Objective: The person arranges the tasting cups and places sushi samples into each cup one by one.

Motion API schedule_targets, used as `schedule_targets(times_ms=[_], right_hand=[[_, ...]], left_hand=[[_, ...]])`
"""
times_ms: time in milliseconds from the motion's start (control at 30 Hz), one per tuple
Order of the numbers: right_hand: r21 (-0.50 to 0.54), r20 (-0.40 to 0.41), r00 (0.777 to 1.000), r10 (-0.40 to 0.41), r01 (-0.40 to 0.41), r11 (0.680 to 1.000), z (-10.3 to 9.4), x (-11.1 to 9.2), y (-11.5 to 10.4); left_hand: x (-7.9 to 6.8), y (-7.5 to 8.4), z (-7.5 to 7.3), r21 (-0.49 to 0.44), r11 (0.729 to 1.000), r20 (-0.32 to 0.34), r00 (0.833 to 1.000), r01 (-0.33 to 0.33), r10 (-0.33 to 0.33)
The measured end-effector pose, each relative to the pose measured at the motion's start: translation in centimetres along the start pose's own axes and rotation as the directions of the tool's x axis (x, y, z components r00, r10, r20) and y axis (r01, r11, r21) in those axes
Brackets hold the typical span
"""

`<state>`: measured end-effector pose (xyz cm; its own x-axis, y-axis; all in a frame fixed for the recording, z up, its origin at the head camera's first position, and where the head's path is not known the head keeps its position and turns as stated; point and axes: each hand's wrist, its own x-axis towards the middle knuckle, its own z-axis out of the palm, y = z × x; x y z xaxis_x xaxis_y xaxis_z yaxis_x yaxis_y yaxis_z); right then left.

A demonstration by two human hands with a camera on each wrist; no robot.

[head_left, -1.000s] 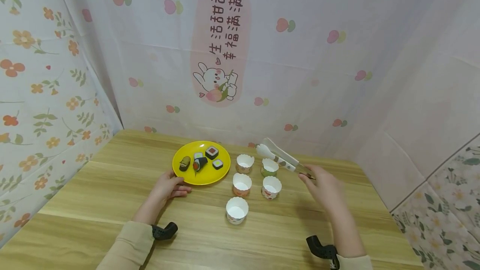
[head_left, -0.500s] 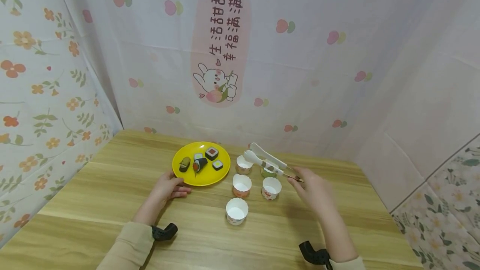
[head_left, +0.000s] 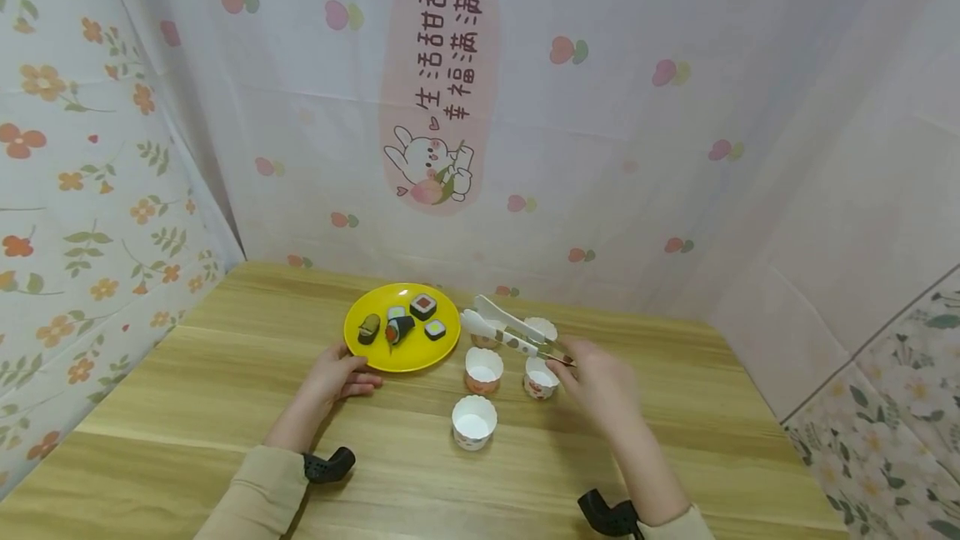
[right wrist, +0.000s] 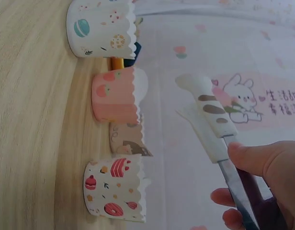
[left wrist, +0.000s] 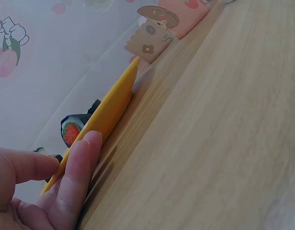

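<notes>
My left hand pinches the near-left rim of a yellow plate, thumb above and fingers underneath. In the left wrist view the plate looks edge-on, close over the wood. On it lie several toy sushi pieces, among them a cone-shaped hand roll, a roll with a red centre and a brown-topped piece. My right hand grips white-tipped tongs by their metal arms. The tongs' tips are apart with nothing between them, above the back paper cups near the plate's right edge.
Several paper baking cups stand right of the plate: an orange one, a front one, a right one and two at the back, partly hidden by the tongs. A printed curtain hangs behind the wooden table.
My right hand has carried the tongs leftward and slightly down, from beyond the right-hand cups to over the back-left cup, close to the plate. The left hand and plate have stayed put.
</notes>
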<state>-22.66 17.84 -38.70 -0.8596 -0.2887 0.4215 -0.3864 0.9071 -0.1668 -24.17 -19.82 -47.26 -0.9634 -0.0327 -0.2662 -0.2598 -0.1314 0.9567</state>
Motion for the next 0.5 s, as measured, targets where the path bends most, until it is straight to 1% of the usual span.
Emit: schedule_targets(times_ms=[233, 500], right_hand=[[-0.009, 0.019, 1.000, -0.003, 0.003, 1.000, 0.4, 0.5, -0.9], [-0.053, 0.021, 0.999, -0.039, 0.040, 0.998, 1.0, 1.2, -1.6]], left_hand=[[0.0, 0.0, 0.0, -0.006, 1.000, 0.004, 1.000, -0.006, 0.006], [0.0, -0.1, 0.0, -0.008, 1.000, 0.004, 1.000, -0.005, 0.005]])
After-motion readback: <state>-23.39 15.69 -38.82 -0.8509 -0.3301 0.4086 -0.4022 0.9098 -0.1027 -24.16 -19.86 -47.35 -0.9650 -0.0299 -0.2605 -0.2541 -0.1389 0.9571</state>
